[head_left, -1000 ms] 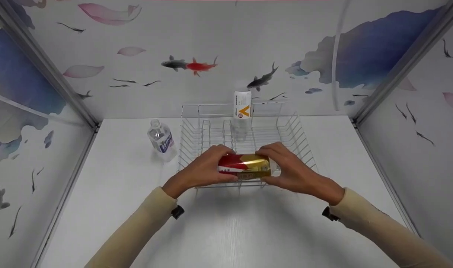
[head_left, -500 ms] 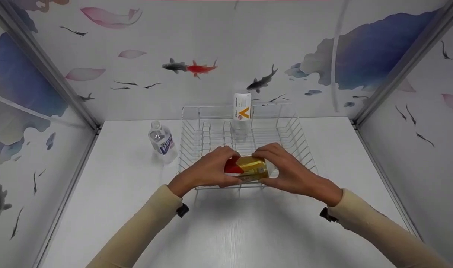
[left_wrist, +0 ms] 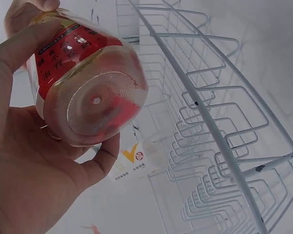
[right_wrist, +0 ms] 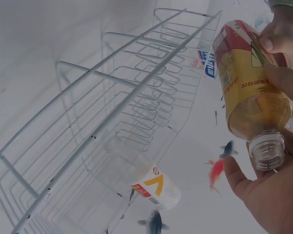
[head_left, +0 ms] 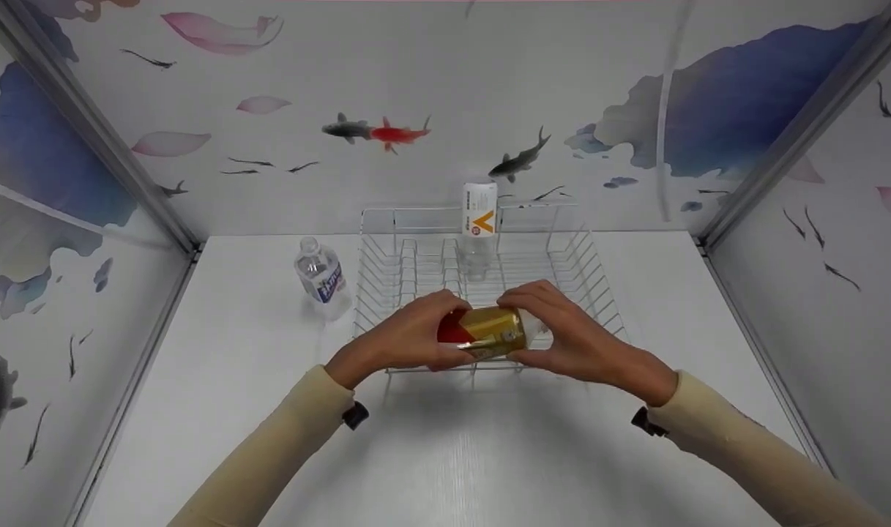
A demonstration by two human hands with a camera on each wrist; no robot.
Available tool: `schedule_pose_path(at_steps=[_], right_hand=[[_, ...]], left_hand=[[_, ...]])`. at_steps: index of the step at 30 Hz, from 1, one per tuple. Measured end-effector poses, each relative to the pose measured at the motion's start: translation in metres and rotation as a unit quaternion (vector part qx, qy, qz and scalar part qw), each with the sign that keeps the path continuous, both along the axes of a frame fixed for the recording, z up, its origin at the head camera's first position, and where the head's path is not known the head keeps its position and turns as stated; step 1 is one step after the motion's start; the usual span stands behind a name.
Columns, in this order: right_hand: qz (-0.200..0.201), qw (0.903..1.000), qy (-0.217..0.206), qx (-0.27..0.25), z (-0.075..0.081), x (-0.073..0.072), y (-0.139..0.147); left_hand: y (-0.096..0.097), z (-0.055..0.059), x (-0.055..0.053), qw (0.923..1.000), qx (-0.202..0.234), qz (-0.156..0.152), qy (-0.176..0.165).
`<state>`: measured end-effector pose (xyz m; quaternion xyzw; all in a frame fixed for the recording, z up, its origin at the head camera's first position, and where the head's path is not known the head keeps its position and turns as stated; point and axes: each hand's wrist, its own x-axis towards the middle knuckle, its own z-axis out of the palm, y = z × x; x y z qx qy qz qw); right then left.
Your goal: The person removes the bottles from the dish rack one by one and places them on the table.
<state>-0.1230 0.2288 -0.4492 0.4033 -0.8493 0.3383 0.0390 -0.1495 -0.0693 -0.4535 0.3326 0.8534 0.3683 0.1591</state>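
Note:
Both hands hold one plastic bottle with a red and gold label sideways above the front of a white wire rack. My left hand grips it round the base end, whose clear bottom faces the left wrist camera. My right hand has thumb and fingers round the shoulder, near the neck. In the right wrist view the bottle's neck appears uncapped. Inside the rack, towards the back, stands a clear bottle with a white label and an orange V, its labelled part uppermost.
Left of the rack, a clear bottle with a purple and white label stands on the white table. Behind and on both sides rise panels printed with fish and petals; the back panel is just beyond the rack.
My left hand has moved slightly right and now covers more of the bottle's red part. The bottle has turned a little, showing more gold. My right hand has barely moved.

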Motion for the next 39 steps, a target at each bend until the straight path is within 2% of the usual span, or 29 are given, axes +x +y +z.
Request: schedule_pose_path(at_steps=[10,16,27,39], right_hand=[[0.002,0.9989,0.001,-0.047,0.001,-0.003,0.004],[-0.005,0.9989,-0.002,-0.047,0.004,-0.004,0.007],[-0.026,0.9975,-0.032,-0.057,0.005,-0.006,0.008],[-0.032,0.996,-0.04,-0.074,0.003,-0.012,0.008]], left_hand=[[-0.009,0.002,0.002,0.9999,0.01,0.003,-0.008],[-0.012,0.0,0.003,0.9999,0.006,0.011,-0.009],[-0.024,-0.006,0.004,0.9995,0.029,0.01,0.006],[-0.039,-0.01,0.006,0.9969,0.065,0.045,0.0]])
